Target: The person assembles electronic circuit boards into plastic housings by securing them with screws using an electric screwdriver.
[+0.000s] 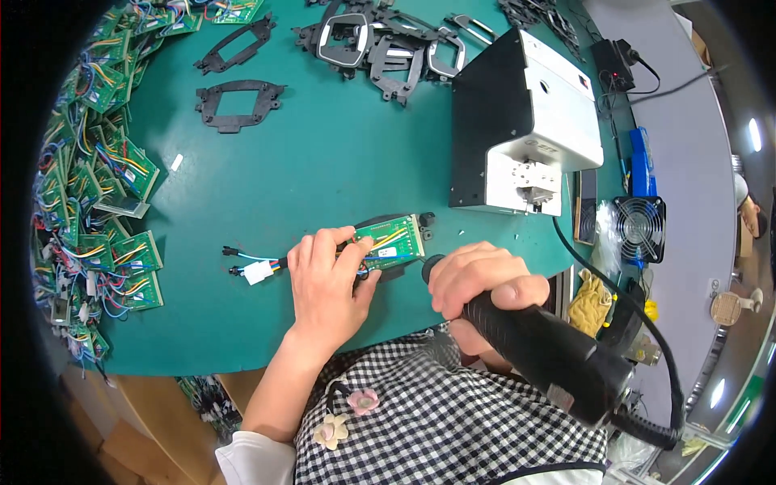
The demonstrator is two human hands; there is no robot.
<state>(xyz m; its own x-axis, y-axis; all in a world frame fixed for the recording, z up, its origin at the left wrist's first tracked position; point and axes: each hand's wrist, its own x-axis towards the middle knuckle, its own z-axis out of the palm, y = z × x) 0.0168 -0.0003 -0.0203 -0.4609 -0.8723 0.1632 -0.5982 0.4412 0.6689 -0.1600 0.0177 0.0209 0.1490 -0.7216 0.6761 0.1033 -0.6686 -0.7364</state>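
Note:
A green circuit board (390,243) with coloured wires lies on a black plastic frame (394,272), mostly hidden beneath it. My left hand (327,279) holds the board's left part, thumb and fingers bent over it. From under that hand, a wire bundle with a white connector (259,272) sticks out to the left. In my right hand (483,281) is a black electric screwdriver (550,352), fingers wrapped round its body. Its nose points left at the board's lower right corner; whether the bit touches cannot be made out.
Wired circuit boards (133,170) are heaped along the left edge. Black plastic frames (240,105) lie at the back. A black-and-white screw feeder (525,121) stands at the right, the screwdriver's cable (614,287) looping beside it. Further right are a fan (640,229) and yellow gloves (591,303).

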